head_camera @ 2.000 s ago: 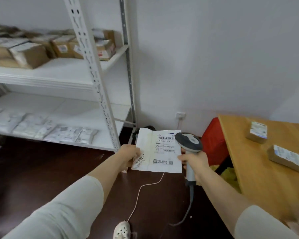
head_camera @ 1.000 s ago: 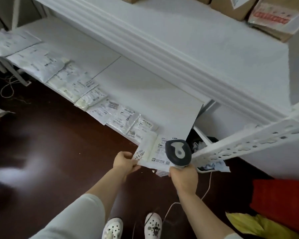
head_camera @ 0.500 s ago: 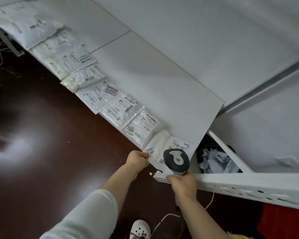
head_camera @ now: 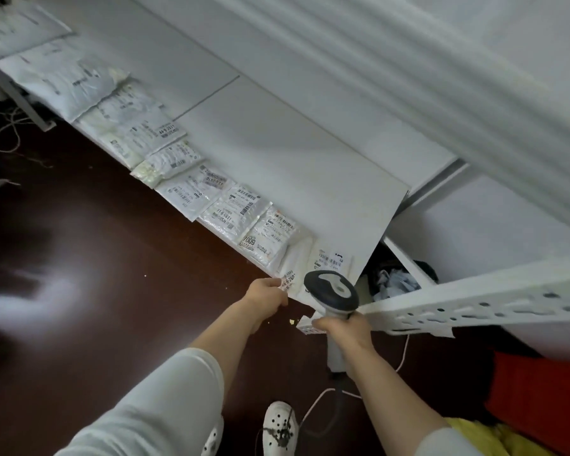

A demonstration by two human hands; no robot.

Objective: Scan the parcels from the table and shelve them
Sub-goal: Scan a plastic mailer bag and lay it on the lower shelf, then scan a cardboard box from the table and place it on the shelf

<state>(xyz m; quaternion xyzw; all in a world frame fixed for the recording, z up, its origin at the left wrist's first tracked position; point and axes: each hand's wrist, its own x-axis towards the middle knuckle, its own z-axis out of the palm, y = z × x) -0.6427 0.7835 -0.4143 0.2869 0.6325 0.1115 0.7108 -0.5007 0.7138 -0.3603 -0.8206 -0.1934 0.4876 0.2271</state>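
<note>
Pinching the near corner of a white parcel, the left hand holds it flat on the lower shelf. It lies at the right end of a row of other parcels along the front edge, just beside the last one. The right hand is curled round the handle of a scanner, whose head overlaps the parcel's near edge.

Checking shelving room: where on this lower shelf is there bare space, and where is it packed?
Bare: the shelf board behind the mailer row. Crowded: the front edge, lined with mailers up to the parcel the left hand pinches.
</note>
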